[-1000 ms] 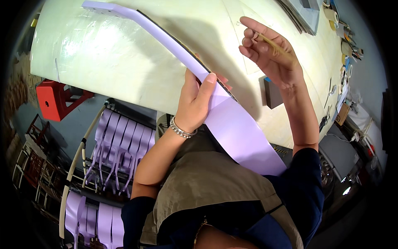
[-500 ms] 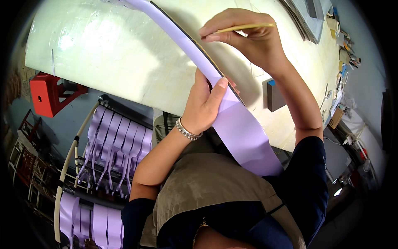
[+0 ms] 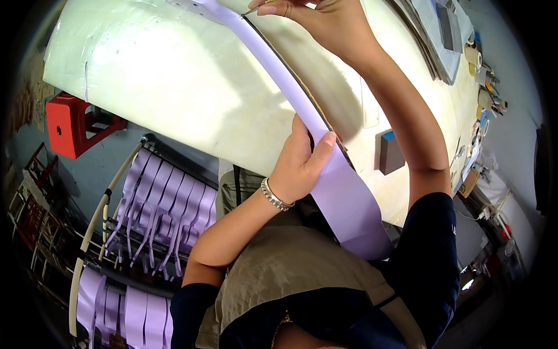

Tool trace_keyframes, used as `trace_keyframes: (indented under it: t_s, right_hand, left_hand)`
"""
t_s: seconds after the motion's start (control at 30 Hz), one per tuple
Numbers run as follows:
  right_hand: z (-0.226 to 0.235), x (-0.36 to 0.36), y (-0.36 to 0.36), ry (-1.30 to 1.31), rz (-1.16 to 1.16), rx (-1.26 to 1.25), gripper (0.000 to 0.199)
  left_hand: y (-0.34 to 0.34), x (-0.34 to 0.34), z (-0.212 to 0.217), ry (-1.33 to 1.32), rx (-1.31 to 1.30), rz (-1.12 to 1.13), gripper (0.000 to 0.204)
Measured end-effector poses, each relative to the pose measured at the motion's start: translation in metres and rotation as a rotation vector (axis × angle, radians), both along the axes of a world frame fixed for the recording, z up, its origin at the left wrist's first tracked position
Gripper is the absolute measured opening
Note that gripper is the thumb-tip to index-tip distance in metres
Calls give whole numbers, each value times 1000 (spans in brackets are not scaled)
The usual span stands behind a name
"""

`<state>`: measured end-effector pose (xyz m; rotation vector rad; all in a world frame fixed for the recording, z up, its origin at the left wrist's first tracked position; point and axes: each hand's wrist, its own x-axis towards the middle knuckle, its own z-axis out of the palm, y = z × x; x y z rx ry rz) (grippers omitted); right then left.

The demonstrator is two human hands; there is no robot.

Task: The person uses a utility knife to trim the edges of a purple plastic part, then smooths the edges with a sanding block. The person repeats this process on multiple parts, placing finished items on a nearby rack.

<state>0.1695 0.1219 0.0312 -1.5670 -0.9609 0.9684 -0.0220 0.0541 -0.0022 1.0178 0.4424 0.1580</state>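
Head view, and I read it from the left: a red stool [image 3: 72,125] stands on the floor below the surface [image 3: 174,81], and beside it a rack [image 3: 110,232] hangs full of lilac strips [image 3: 168,209] like the one being worked. Next comes my left hand [image 3: 299,166], a bracelet [image 3: 274,196] at its wrist, its grip pressed onto the long lilac strip [image 3: 325,174], thumb on top and palm along the left edge. The strip runs from the top of the surface down over the near edge toward the lap, lying along a dark straight edge [image 3: 302,99] beneath it. Further right, my right hand [image 3: 325,23] sits at the far end of the strip with its grip pinched on a thin stick-like tool [image 3: 253,10], tip just at the strip's edge. Right again, a small grey block [image 3: 390,152] rests on the surface, with clutter [image 3: 485,75] at the far end. To do this well, I judge the left hand should pin the strip flat so it cannot creep, while the tool follows the edge in one steady line.
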Motion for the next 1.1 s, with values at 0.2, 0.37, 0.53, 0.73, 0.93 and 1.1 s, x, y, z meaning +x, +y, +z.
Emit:
trace_keyframes:
  t_s: [0.2,0.37,0.53,0.73,0.93,1.1]
  right_hand:
    - [0,3,6,-138,56,30,8]
    - [1,7,8,-207,104,24,8]
    - [-8,15,-1,-250,181,140,7]
    - [0,13,-2,-195,206,121,11]
    - [0,13,-35,-341,258,231,10]
    - [6,9,-38,-360,222,148,11]
  left_hand:
    - [-1,0,-1,-12,8,17,60]
    - [-2,1,0,-6,-28,24,61]
    - [-2,1,-1,-1,-19,28,60]
    - [1,1,3,13,-31,13,60]
    - [0,1,2,-8,-65,25,61]
    - [2,2,5,-29,-47,7,63]
